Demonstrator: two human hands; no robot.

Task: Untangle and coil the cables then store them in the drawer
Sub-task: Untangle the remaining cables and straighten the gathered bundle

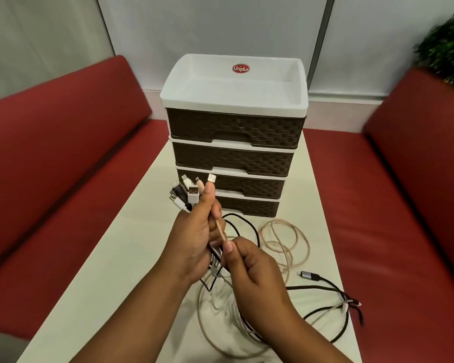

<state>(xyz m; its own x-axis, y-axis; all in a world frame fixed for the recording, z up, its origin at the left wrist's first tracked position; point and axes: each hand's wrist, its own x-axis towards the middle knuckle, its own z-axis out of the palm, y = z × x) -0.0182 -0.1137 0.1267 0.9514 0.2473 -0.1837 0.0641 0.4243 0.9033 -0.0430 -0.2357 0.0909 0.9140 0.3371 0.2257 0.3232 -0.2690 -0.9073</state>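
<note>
Both hands sit just in front of the drawer unit (235,142), left hand (194,237) fisting the plug ends (189,195), right hand (249,263) grip pinching the floppy pink cable (286,239), so grab near plugs.

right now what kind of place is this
Probably a booth in a cafe, canteen or office lounge: red padded benches flank a narrow pale table, with frosted partition panels and a plant behind. I can't tell which.
</note>
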